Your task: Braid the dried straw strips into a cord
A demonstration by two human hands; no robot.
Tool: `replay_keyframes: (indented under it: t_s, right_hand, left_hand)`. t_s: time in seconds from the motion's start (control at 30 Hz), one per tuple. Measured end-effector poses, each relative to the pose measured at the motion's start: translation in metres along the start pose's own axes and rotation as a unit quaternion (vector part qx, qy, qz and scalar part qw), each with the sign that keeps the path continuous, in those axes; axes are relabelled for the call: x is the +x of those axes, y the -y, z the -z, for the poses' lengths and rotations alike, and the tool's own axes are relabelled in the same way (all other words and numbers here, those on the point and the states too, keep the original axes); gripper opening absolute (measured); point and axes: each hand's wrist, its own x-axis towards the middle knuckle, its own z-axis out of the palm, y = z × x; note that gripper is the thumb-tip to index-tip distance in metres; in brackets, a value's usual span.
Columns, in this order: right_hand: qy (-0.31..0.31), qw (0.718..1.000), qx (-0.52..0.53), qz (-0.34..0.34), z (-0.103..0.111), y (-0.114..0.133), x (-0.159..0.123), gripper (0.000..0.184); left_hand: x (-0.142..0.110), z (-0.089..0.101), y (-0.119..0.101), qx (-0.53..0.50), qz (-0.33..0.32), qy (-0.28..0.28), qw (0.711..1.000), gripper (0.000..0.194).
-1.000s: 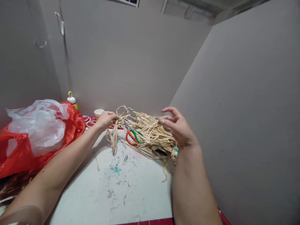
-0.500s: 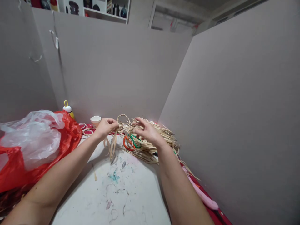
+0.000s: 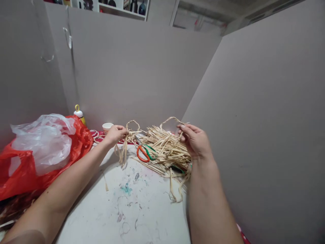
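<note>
My left hand (image 3: pixel 115 133) is closed on a twisted straw cord with a small loop (image 3: pixel 132 125) above it and loose straw ends hanging below. My right hand (image 3: pixel 195 140) pinches another strand that arcs up in a loop (image 3: pixel 170 120) over the heap of pale straw strips (image 3: pixel 165 149). Scissors with one orange and one green handle (image 3: pixel 143 152) lie on the table between my hands, partly under the straw.
The white, paint-stained table (image 3: pixel 132 206) is boxed in by grey partition walls. A red plastic bag (image 3: pixel 48 159) with a clear bag on it lies at the left. A yellow bottle (image 3: pixel 79 113), a paper cup (image 3: pixel 107 127) and white rings (image 3: pixel 95 133) stand at the back.
My right hand has drawn back to the right from the scissors, pulling a straw strand up into a loop. My left hand has kept its hold in place.
</note>
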Motion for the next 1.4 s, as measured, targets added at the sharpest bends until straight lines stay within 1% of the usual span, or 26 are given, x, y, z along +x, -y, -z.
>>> replay_keyframes:
  t_s: [0.07,0.13,0.2,0.23,0.27,0.3,0.33,0.37,0.4,0.47,0.5,0.53,0.6,0.67,0.73,0.77,0.87,0.93,0.97,1.03,1.1,1.17,1.23,1.3,1.37,1.4]
  right_hand:
    - [-0.026,0.998,-0.047,-0.019,0.009,-0.005,0.005,0.017]
    - [-0.065,0.994,-0.09,-0.013,0.011,-0.009,0.01,0.014]
    - [-0.104,0.988,-0.111,0.02,0.003,-0.01,0.01,0.022]
    - [-0.105,0.988,-0.109,0.036,-0.003,-0.009,0.008,0.03]
    - [-0.08,0.991,-0.098,0.043,-0.011,-0.007,0.005,0.036]
    - [-0.039,0.995,-0.082,0.041,-0.02,-0.005,0.0,0.039]
    - [0.009,0.997,-0.073,0.031,-0.03,-0.003,-0.005,0.037]
    - [0.088,0.995,-0.056,0.012,-0.039,-0.002,-0.01,0.038]
    - [0.162,0.986,-0.04,-0.01,-0.048,-0.002,-0.015,0.041]
    - [0.266,0.963,-0.01,-0.049,-0.062,-0.004,-0.023,0.051]
    - [0.297,0.953,0.007,-0.063,-0.066,-0.006,-0.026,0.053]
    - [0.317,0.946,0.022,-0.071,-0.07,-0.009,-0.027,0.052]
    - [0.334,0.939,0.037,-0.074,-0.071,-0.013,-0.027,0.038]
    - [0.331,0.941,0.027,-0.067,-0.068,-0.016,-0.024,0.023]
    - [0.306,0.95,-0.003,-0.056,-0.061,-0.019,-0.018,0.015]
    - [0.283,0.958,-0.027,-0.048,-0.055,-0.02,-0.014,0.013]
    - [0.176,0.974,-0.142,-0.016,-0.035,-0.028,0.0,0.008]
    - [0.103,0.971,-0.215,0.006,-0.019,-0.034,0.011,0.01]
    - [0.068,0.969,-0.236,0.013,-0.01,-0.038,0.015,0.012]
    - [-0.009,0.967,-0.253,0.016,0.006,-0.044,0.024,0.015]
    - [-0.08,0.967,-0.243,0.012,0.019,-0.048,0.03,0.018]
    - [-0.121,0.968,-0.22,0.002,0.029,-0.051,0.034,0.02]
    - [-0.141,0.969,-0.202,0.006,0.032,-0.049,0.034,0.022]
    - [-0.164,0.966,-0.194,0.05,0.03,-0.044,0.032,0.023]
    - [-0.208,0.948,-0.195,0.14,0.026,-0.035,0.029,0.025]
    - [-0.234,0.932,-0.198,0.193,0.024,-0.031,0.027,0.027]
  left_hand:
    - [0.0,0.0,-0.001,-0.011,0.004,0.0,1.0,0.012]
    - [-0.001,-0.001,-0.003,-0.027,0.009,0.01,1.0,0.013]
    - [-0.004,-0.003,-0.006,-0.052,0.017,0.029,0.998,0.012]
    - [-0.006,-0.004,-0.008,-0.066,0.023,0.041,0.997,0.011]
    - [-0.007,-0.006,-0.01,-0.078,0.029,0.054,0.995,0.01]
    - [-0.009,-0.007,-0.012,-0.086,0.034,0.067,0.993,0.009]
    - [-0.01,-0.008,-0.014,-0.092,0.037,0.079,0.992,0.008]
    - [-0.012,-0.009,-0.015,-0.097,0.04,0.092,0.99,0.009]
    - [-0.013,-0.011,-0.017,-0.101,0.041,0.105,0.988,0.009]
    - [-0.015,-0.013,-0.018,-0.109,0.049,0.13,0.984,0.009]
    - [-0.016,-0.014,-0.019,-0.112,0.053,0.143,0.982,0.008]
    - [-0.017,-0.015,-0.019,-0.114,0.058,0.155,0.98,0.007]
    - [-0.018,-0.016,-0.018,-0.117,0.067,0.171,0.976,0.007]
    - [-0.017,-0.015,-0.017,-0.118,0.071,0.176,0.975,0.006]
    - [-0.016,-0.013,-0.018,-0.114,0.071,0.174,0.976,0.006]
    - [-0.015,-0.01,-0.018,-0.113,0.069,0.169,0.977,0.006]
    - [-0.01,0.0,-0.024,-0.122,0.054,0.146,0.98,0.008]
    - [-0.008,0.008,-0.029,-0.133,0.046,0.133,0.981,0.009]
    - [-0.008,0.012,-0.031,-0.138,0.043,0.132,0.981,0.008]
    - [-0.007,0.018,-0.035,-0.148,0.039,0.137,0.979,0.007]
    - [-0.008,0.021,-0.037,-0.149,0.037,0.153,0.976,0.007]
    - [-0.009,0.021,-0.036,-0.135,0.045,0.179,0.973,0.006]
    - [-0.01,0.019,-0.034,-0.116,0.058,0.208,0.969,0.004]
    - [-0.01,0.017,-0.031,-0.105,0.065,0.238,0.963,0.002]
    - [-0.01,0.016,-0.03,-0.096,0.068,0.263,0.958,0.002]
    - [-0.01,0.016,-0.029,-0.092,0.069,0.269,0.956,0.002]
